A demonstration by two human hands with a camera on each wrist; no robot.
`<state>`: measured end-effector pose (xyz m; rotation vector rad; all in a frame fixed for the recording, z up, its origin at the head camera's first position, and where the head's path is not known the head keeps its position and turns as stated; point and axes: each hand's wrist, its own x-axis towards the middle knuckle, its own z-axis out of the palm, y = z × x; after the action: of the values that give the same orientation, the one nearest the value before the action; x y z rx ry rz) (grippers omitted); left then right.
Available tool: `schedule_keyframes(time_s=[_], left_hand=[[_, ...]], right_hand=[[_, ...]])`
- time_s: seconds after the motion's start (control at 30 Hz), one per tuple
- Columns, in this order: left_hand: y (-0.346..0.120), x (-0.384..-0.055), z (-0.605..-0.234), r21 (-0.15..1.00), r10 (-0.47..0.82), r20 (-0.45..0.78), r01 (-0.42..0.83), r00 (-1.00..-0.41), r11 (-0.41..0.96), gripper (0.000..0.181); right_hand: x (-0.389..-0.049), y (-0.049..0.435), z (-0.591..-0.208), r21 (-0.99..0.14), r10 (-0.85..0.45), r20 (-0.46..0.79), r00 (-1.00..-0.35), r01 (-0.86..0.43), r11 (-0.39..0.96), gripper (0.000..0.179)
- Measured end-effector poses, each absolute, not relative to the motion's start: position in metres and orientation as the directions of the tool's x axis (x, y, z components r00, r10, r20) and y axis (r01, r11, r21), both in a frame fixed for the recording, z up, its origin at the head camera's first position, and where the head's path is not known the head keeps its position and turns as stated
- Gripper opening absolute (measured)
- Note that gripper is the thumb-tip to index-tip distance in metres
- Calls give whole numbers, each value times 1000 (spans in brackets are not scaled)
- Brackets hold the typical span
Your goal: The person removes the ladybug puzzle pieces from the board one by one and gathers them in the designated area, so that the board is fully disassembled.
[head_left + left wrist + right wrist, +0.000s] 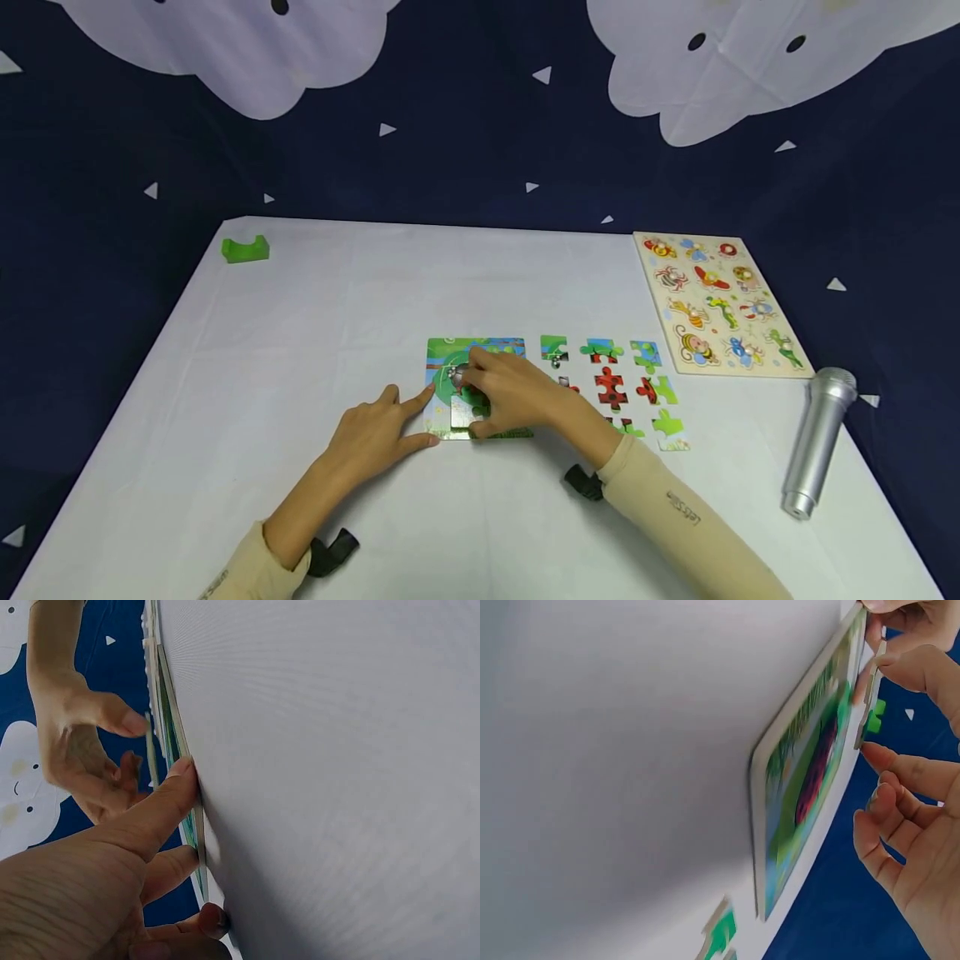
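A jigsaw board [441,348] with a ladybug picture lies on the white table in the head view. My right hand [517,390] is over its middle and pinches a puzzle piece [868,705] between thumb and finger. In the right wrist view the piece is tilted above the board's surface; its other fingers curl loosely. The thumb and index finger of my left hand [371,437] touch the board's left edge and near-left corner, fairly straight. Loose puzzle pieces [611,388] lie in rows to the right, some partly hidden by my right forearm.
At the back right lies a wooden insect peg board [678,312]. A silver microphone [817,446] stretches along the right edge of the table [315,317]. One green block [246,250] with a curved notch sits at the far left corner.
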<state>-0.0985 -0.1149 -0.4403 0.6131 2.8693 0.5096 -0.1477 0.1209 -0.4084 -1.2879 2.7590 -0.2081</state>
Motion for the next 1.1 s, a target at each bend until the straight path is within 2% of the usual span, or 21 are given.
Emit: schedule_keyframes(time_s=[0.17,0.63,1.1], left_hand=[[-114,-99,-440,355,417,-90,362,-904,862,70],[-113,-99,-440,362,412,-84,357,-907,861,70],[-113,-100,-439,375,407,-101,345,-908,861,70]], right_hand=[[-142,143,-404,-177,-747,2,-665,-735,655,40],[-118,215,-400,-215,-662,50,-747,-656,724,50],[-106,239,-416,-198,-664,35,-747,-656,728,55]])
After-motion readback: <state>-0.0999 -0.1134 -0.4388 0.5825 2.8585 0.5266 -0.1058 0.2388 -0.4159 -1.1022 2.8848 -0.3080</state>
